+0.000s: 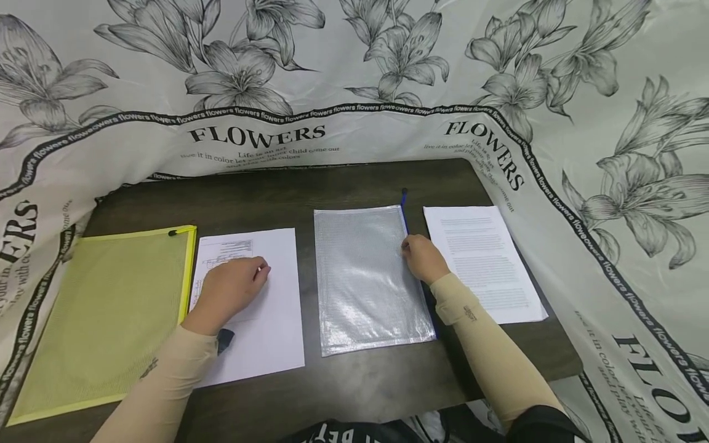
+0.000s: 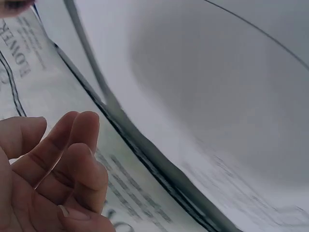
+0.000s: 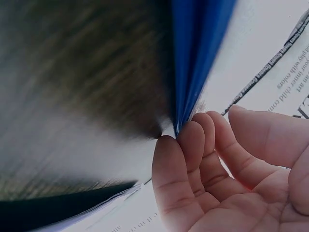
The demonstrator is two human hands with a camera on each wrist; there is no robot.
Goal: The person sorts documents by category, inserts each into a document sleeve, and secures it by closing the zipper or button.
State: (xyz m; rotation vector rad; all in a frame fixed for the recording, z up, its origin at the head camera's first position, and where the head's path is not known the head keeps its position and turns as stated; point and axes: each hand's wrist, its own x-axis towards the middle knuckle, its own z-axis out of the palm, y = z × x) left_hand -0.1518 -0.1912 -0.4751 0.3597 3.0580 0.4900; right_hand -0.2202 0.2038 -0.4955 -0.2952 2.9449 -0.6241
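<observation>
A clear mesh zipper pouch with a blue zipped edge lies flat in the middle of the table. My right hand is at this edge, its curled fingertips pinching the blue strip in the right wrist view. My left hand hovers over a printed white sheet, fingers loosely curled with nothing between them. In the left wrist view its relaxed fingers show beside the white paper. The hand hides part of the printing on that sheet.
A yellow mesh zipper pouch lies at the far left. Several stacked printed pages lie right of the clear pouch. The dark table is bordered at the back and sides by a white flower-print cloth.
</observation>
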